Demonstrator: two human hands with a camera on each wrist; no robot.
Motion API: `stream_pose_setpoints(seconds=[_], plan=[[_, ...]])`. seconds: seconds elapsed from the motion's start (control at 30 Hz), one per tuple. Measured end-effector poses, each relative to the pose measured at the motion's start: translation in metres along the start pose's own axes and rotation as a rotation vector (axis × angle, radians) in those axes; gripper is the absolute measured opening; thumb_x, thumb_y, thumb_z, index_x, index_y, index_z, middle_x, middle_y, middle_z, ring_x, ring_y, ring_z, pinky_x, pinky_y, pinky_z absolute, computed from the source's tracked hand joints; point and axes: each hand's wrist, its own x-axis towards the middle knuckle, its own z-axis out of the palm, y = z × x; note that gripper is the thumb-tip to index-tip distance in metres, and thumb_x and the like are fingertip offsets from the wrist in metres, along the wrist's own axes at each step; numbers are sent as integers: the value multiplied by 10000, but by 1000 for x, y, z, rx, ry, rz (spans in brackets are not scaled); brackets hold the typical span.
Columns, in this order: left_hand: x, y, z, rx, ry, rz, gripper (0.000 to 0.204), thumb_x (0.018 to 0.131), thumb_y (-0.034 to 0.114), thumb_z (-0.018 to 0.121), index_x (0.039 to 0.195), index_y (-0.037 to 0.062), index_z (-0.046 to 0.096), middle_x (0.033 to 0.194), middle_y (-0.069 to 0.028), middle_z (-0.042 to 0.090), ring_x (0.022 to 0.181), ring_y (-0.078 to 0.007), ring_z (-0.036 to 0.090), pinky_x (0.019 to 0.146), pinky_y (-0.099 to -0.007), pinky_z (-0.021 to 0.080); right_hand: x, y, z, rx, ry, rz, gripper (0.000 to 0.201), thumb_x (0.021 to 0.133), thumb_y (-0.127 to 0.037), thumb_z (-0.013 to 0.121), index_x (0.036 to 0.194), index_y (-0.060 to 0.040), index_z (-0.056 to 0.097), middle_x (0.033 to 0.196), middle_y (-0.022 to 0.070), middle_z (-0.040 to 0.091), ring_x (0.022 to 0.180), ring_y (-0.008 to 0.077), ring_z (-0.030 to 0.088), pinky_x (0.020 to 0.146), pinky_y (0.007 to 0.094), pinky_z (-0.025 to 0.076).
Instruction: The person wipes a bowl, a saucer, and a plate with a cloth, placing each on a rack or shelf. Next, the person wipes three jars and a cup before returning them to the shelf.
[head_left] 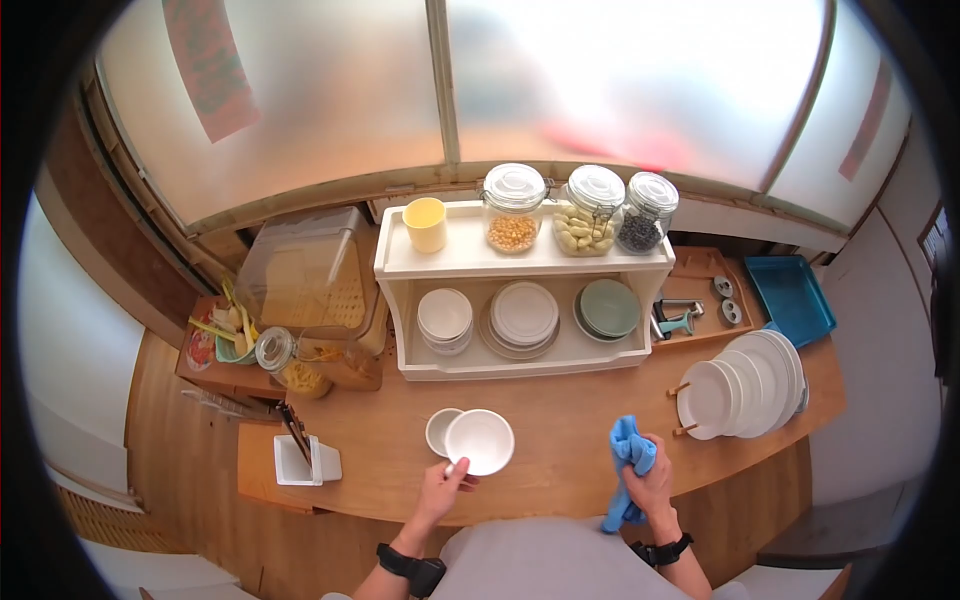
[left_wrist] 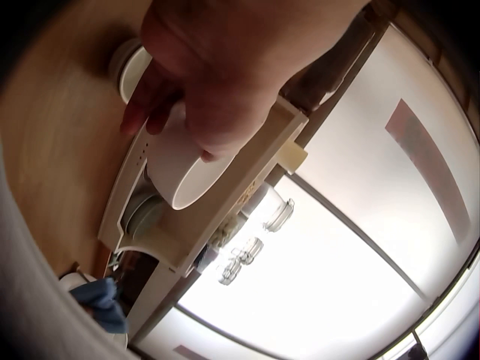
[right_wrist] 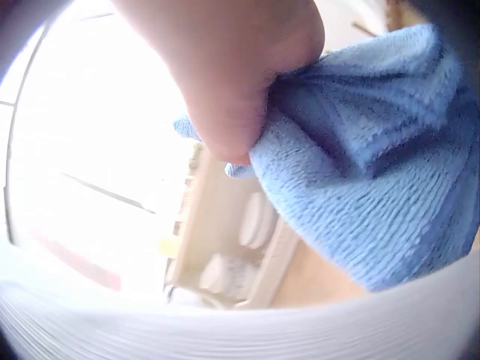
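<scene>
My left hand (head_left: 440, 492) pinches a white bowl (head_left: 480, 442) by its rim, thumb on the inner side, above the table. Partly hidden behind it, a second white bowl (head_left: 438, 430) stands on the wood. In the left wrist view the held bowl (left_wrist: 184, 165) is tilted, with the fingers underneath. My right hand (head_left: 651, 482) grips a crumpled blue cloth (head_left: 628, 450), whose lower end hangs near the table's front edge. Close up in the right wrist view, the cloth (right_wrist: 360, 165) bunches out past the thumb.
A white shelf (head_left: 520, 372) holds stacked bowls and plates, with a yellow cup (head_left: 425, 226) and jars on top. Right of it stand plates in a rack (head_left: 710, 400) and a blue tray (head_left: 790, 298). A white chopstick holder (head_left: 308, 462) stands at left, near a pasta jar (head_left: 303, 377).
</scene>
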Motion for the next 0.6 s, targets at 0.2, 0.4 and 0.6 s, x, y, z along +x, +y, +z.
stream_pose_setpoints(seconds=[0.2,0.4,0.6], plan=[[0,-10,27,8,-139,49,424,921,379,572,870,-36,642,782,-66,652,738,-107,609,656,-261,494,23,-99,-14,276,-365,-208,419,673,-85,678,1074,-43,560,1002,171,610,916,358,606,788,387,504],[-15,25,45,465,-207,121,414,897,381,588,812,-21,636,698,-105,591,646,-173,586,580,-343,428,29,-106,21,-85,-480,-445,413,675,-89,695,1066,-39,571,1058,135,553,918,329,597,767,402,514],[-8,33,66,645,-167,367,376,874,340,590,761,-19,599,784,-191,580,695,-352,572,609,-425,427,24,-100,56,-214,-519,-470,279,688,-87,683,947,-31,595,944,145,600,811,347,620,697,415,521]])
